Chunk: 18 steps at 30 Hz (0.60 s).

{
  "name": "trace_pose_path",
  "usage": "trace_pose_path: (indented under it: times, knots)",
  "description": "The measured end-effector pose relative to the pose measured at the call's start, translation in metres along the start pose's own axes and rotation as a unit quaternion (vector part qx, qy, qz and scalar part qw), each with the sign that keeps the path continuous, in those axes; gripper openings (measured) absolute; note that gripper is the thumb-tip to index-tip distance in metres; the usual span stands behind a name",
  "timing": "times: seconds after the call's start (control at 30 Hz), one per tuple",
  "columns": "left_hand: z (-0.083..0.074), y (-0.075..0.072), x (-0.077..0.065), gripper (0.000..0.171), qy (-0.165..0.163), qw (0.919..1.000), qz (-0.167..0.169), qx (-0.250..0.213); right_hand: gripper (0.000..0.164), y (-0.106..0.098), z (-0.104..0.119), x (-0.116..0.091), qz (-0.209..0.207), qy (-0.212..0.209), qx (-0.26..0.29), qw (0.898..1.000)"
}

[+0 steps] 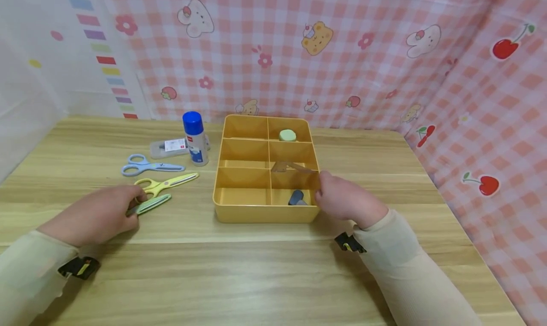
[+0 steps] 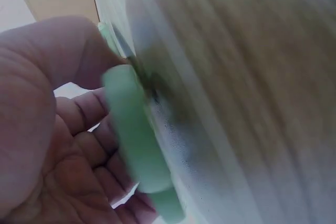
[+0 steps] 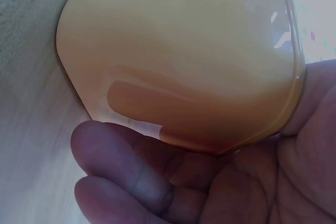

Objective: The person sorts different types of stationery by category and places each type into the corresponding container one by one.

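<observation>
My left hand (image 1: 100,212) grips a pair of green scissors (image 1: 155,204) by the handle end, low over the table. In the left wrist view the pale green handle (image 2: 134,129) lies between thumb and fingers. Just beyond are yellow scissors (image 1: 171,182) and blue scissors (image 1: 160,167). My right hand (image 1: 348,198) holds the right wall of a yellow six-compartment organizer box (image 1: 260,214) near its front corner. In the right wrist view, fingers (image 3: 121,156) lie along the box's outer wall (image 3: 178,40), and part of the hand is hidden behind the rim.
A glue bottle with a blue cap (image 1: 194,138) stands left of the box, before a clear plastic case (image 1: 159,149). The box's right column holds a pale green rounded block (image 1: 287,135), a brown item (image 1: 279,167) and a dark grey item (image 1: 296,197). Patterned cloth (image 1: 265,41) backs the table.
</observation>
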<state>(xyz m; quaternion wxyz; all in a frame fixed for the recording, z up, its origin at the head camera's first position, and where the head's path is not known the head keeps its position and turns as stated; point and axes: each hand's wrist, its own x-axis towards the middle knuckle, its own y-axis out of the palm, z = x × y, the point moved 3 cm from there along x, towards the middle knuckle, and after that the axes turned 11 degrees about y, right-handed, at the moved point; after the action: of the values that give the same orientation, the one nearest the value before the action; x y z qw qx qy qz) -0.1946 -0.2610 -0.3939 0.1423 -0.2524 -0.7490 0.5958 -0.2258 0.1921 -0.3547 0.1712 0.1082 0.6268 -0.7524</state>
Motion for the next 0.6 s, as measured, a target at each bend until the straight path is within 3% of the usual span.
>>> trace_pose_path:
  times: [0.17,0.33,0.6]
  knots:
    - [0.0,-0.001,0.001,0.019,-0.004,1.0,-0.005,0.001,0.04,0.0,0.0,0.001,0.004,0.003,0.002,1.0]
    - [-0.001,-0.005,0.001,0.028,-0.005,0.9995,-0.031,0.004,0.039,0.0,0.0,0.0,0.006,0.001,0.007,1.0]
    - [-0.015,-0.027,0.002,0.032,0.009,0.9923,-0.123,0.015,0.039,0.001,-0.001,0.001,0.005,0.001,0.009,1.0]
